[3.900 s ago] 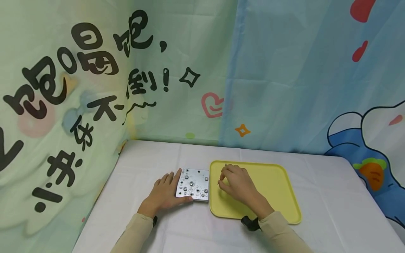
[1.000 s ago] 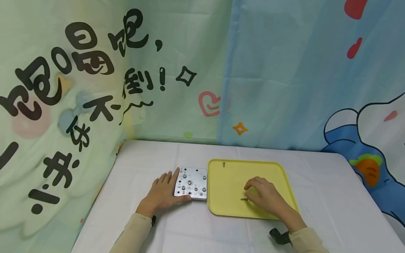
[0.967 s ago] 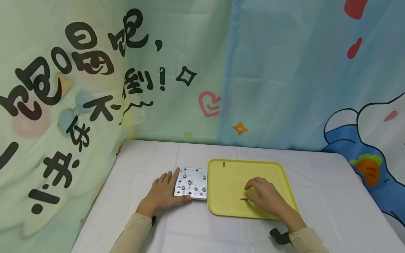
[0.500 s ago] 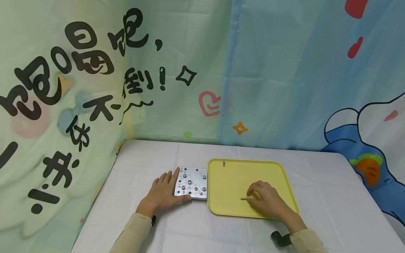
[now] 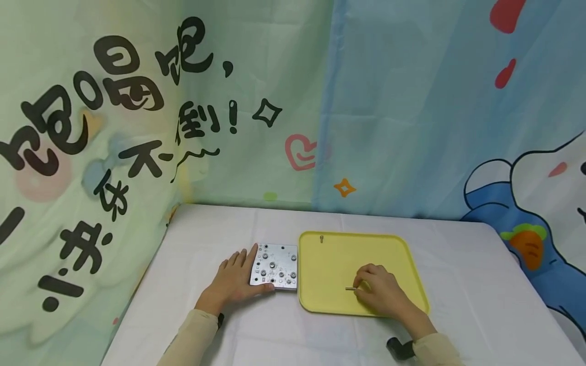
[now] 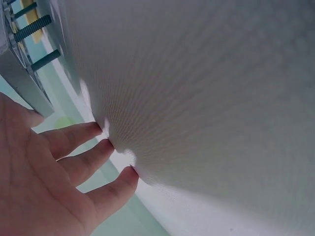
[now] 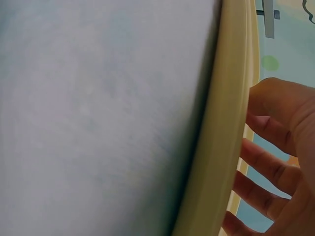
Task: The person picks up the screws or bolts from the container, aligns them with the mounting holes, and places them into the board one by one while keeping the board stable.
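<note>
Screw (image 5: 350,288) lies on its side inside the tray (image 5: 329,264), in the near half, its right end pinched at the fingertips of the right hand (image 5: 382,295). That hand rests in the tray's near right part with fingers curled toward the screw; from the right wrist view the curled fingers (image 7: 268,177) show beside the tray's yellow rim (image 7: 231,123), though the screw itself cannot be seen there. A black strap (image 5: 399,348) sits at the right wrist, nearest the viewer.

Left of the tray, just beside its edge, a square metal plate (image 5: 274,266) lies on the white table (image 5: 210,229), studded with bolts and holes. The left hand (image 5: 233,282) lies flat with straight fingers against the plate's left side, thumb along its near edge, holding nothing. The left wrist view shows the fingertips (image 6: 106,147) pressed on the cloth and bolt threads (image 6: 34,27) sticking out of the plate.

Farther off, a second small screw (image 5: 321,238) stands near the tray's far left corner, well apart from both hands. Behind the table hangs a printed cloth (image 5: 366,101) with cartoon drawings.
</note>
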`<state>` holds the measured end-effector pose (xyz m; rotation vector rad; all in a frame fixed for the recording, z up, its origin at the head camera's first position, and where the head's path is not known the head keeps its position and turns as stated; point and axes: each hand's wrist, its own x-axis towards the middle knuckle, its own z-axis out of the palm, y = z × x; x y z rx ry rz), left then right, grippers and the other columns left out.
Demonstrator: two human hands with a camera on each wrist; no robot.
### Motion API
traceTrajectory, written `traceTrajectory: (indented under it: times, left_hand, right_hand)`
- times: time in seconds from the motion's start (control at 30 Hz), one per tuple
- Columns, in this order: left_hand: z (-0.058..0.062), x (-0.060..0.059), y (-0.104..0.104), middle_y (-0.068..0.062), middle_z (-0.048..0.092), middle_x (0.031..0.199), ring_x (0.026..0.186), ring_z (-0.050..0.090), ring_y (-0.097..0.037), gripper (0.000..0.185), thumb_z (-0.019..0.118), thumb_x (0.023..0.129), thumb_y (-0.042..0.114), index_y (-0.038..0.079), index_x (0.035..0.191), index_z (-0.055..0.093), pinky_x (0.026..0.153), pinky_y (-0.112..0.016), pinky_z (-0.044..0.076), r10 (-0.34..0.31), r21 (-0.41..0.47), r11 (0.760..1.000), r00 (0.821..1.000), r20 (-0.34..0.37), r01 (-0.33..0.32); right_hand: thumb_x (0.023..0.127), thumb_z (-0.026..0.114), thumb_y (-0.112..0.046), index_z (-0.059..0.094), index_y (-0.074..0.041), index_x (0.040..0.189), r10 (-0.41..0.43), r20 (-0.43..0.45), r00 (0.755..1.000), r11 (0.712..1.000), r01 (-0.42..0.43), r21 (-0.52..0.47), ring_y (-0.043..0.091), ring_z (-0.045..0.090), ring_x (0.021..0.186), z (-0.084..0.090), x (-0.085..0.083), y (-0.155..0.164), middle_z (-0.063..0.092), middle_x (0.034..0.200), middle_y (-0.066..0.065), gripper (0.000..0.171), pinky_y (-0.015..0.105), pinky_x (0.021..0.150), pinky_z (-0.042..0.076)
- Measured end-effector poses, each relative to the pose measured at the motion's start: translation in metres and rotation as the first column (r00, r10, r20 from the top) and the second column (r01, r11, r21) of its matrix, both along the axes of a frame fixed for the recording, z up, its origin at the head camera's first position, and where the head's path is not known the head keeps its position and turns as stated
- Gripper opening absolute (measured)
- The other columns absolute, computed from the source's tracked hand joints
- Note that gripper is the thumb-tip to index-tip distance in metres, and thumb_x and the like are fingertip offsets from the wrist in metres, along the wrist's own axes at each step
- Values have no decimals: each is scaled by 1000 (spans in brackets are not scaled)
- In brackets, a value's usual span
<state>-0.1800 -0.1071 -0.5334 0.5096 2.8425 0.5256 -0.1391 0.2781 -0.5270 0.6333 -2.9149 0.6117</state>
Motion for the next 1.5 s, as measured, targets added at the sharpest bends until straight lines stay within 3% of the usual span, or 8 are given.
traceTrajectory:
  times: [0.27, 0.5, 0.7, 0.9, 1.3, 1.5]
  left_hand:
    - [-2, -1, 0, -26, 33, 156, 143, 29, -44, 117, 52, 79, 85, 13, 162, 15, 112, -59, 27, 0, 12, 1000, 1000, -11, 0]
    - [-3, -1, -1, -25, 32, 156, 143, 29, -44, 116, 53, 78, 85, 14, 162, 15, 111, -60, 27, -2, 11, 1000, 1000, -10, 2]
    - [-2, -1, -1, -24, 31, 157, 144, 28, -43, 117, 51, 78, 87, 14, 162, 15, 112, -60, 26, 2, 8, 1000, 1000, -7, -2]
    - [-5, -1, -1, -26, 33, 156, 143, 29, -44, 116, 52, 78, 86, 13, 162, 16, 111, -60, 27, 0, 20, 1000, 1000, -15, 0]
    - [-6, -1, -2, -25, 32, 156, 143, 29, -43, 117, 51, 78, 86, 13, 162, 16, 112, -60, 26, 3, 16, 1000, 1000, -5, -3]
    - [-4, 0, -3, -26, 33, 155, 143, 30, -43, 117, 52, 78, 86, 12, 162, 17, 111, -60, 27, 5, 14, 1000, 1000, -10, -5]
  right_hand:
    - [82, 77, -10, 67, -22, 81, -9, -40, 999, 999, 7, -38, 33, 59, 100, 0, 0, -2, 65, 107, 6, 16, 54, 79, 48]
    - [81, 78, -8, 65, -20, 80, 37, -138, 990, 993, -52, -105, 32, 61, 97, 6, -1, -9, 66, 106, 8, 18, 54, 79, 49]
    - [78, 81, -8, 65, -18, 81, 71, -233, 970, 991, -95, -92, 31, 61, 96, 13, -7, -16, 66, 105, 8, 19, 53, 77, 49]
    - [75, 81, -7, 65, -15, 79, 138, -327, 935, 982, -173, -80, 30, 63, 91, 25, -13, -32, 67, 101, 10, 18, 50, 74, 52]
    - [76, 80, -8, 64, -15, 78, 184, -285, 941, 974, -213, -72, 29, 62, 100, 44, -20, -81, 67, 104, 7, 17, 55, 84, 49]
    - [77, 79, -8, 64, -15, 79, 228, -287, 930, 965, -254, -58, 29, 61, 103, 48, -24, -103, 66, 106, 7, 16, 54, 86, 48]
